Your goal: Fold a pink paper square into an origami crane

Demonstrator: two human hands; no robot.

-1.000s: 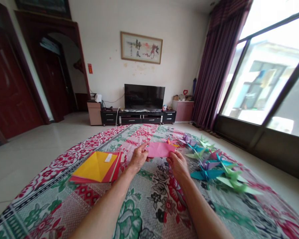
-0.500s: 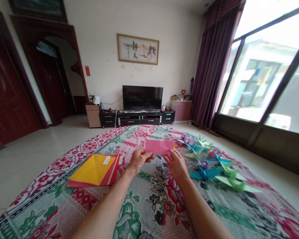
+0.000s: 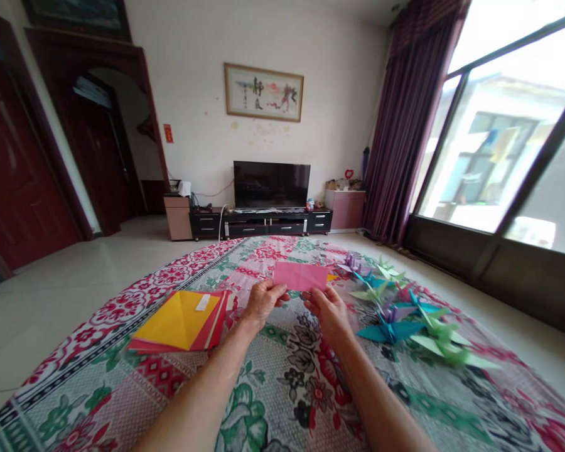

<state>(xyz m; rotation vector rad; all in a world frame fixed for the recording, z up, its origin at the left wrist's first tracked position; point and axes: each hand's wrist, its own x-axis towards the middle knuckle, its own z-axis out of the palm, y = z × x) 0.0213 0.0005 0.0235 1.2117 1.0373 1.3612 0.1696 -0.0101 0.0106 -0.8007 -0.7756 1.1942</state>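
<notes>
Both of my hands hold a folded pink paper [image 3: 300,275] just above a flowered cloth [image 3: 273,389]. My left hand [image 3: 262,300] pinches its lower left edge. My right hand [image 3: 326,307] pinches the lower right edge, fingers closed on it. To the left of my hands lies a stack of coloured paper sheets [image 3: 181,320], yellow on top, with a small white slip on it. To the right, several folded paper cranes [image 3: 395,311] in purple, green, teal and pink lie on the cloth.
The cloth is spread over a tiled floor [image 3: 51,295]. At the far wall stand a TV [image 3: 271,184] on a low dark cabinet [image 3: 263,223], a framed picture above it. Dark curtains [image 3: 405,125] and a large window [image 3: 508,138] are on the right, dark doors on the left.
The pink paper has stayed between my hands and shifted slightly. My right hand has moved a little left along its lower edge. The view has shifted a bit.
</notes>
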